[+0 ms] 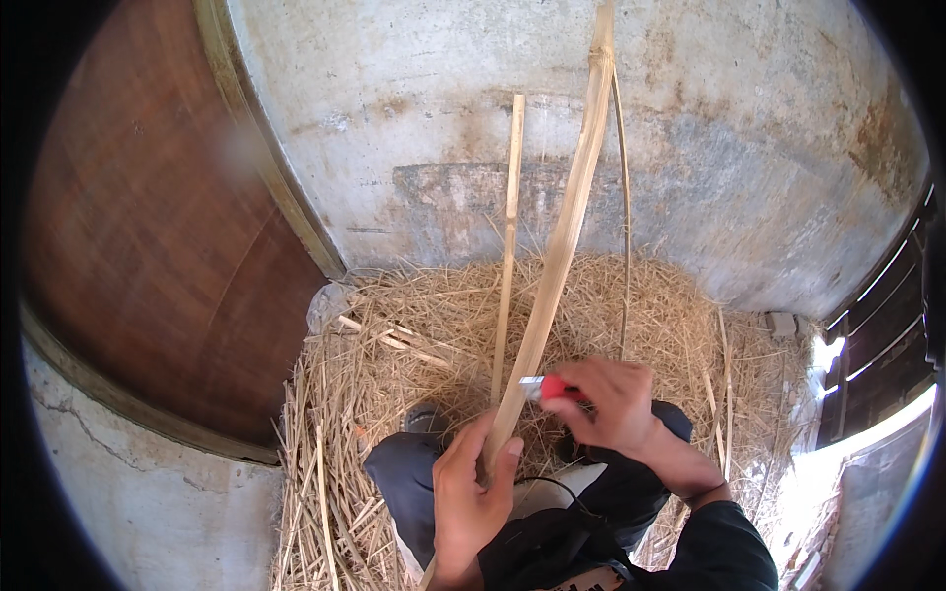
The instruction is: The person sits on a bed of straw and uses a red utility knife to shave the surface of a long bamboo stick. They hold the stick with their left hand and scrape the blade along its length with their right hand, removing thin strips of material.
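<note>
A long split bamboo strip (558,261) slants up and away from my lap, its far end running past the top of the view. My left hand (469,492) is closed around the strip's near end, thumb on the right and fingers at the left. In my right hand (613,402) is a red utility knife (555,386), fingers wrapped around its handle. The short metal blade points left and meets the strip's right edge, just beyond my left hand. Both hands are above my lap, between my dark-clad knees.
Straw and thin shavings (641,305) cover the ground around my legs. A narrow bamboo stick (510,212) and a thin dark stick (624,187) lean against the stained wall (394,79). A brown door panel (168,217) stands at left, dark slats (887,315) at right.
</note>
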Demonstrator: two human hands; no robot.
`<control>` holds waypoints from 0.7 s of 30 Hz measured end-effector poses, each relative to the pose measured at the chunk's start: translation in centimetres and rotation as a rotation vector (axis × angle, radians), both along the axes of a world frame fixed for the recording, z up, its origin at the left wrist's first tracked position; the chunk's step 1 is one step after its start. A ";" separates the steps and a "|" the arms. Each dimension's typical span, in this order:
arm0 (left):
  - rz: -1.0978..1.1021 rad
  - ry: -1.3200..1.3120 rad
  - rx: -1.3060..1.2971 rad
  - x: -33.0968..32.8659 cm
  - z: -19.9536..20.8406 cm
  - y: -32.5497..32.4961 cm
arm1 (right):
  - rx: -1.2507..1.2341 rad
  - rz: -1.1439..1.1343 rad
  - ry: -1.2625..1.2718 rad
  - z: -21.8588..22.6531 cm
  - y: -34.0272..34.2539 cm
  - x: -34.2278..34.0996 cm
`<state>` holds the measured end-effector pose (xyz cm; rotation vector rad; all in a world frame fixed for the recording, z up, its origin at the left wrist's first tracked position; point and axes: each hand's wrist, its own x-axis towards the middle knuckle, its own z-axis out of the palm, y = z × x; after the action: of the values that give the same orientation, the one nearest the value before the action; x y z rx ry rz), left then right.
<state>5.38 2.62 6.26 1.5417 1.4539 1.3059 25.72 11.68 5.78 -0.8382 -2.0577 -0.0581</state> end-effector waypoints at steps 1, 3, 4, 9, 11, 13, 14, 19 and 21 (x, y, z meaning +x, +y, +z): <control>-0.007 -0.011 -0.021 0.0 0.0 -0.1 | -0.059 -0.008 0.092 -0.2 0.3 0.2; -0.004 -0.010 -0.033 0.1 0.0 -0.1 | -0.180 -0.020 0.278 -0.4 0.8 0.6; 0.006 0.002 -0.025 0.2 -0.2 -0.1 | -0.266 0.020 0.290 0.5 0.6 0.9; 0.012 0.039 0.047 0.8 -0.4 0.3 | -0.837 0.254 0.454 0.9 0.2 0.6; 0.037 0.061 0.127 1.4 -0.7 0.6 | -0.971 0.348 0.534 0.8 0.2 0.1; 0.028 0.079 0.082 1.5 -0.4 0.5 | -1.085 0.437 0.682 0.9 0.3 -0.5; 0.024 0.088 0.060 1.6 -0.2 0.4 | -1.065 0.430 0.686 0.6 0.4 -0.5; 0.034 0.062 0.066 1.2 0.6 0.3 | -1.002 0.346 0.687 0.2 0.6 0.2; 0.016 0.034 0.023 0.8 0.4 0.3 | -1.026 0.361 0.688 0.1 1.0 1.6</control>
<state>6.15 2.91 6.70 1.5775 1.4791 1.3163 27.27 12.70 5.86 -0.8614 -1.4494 1.3795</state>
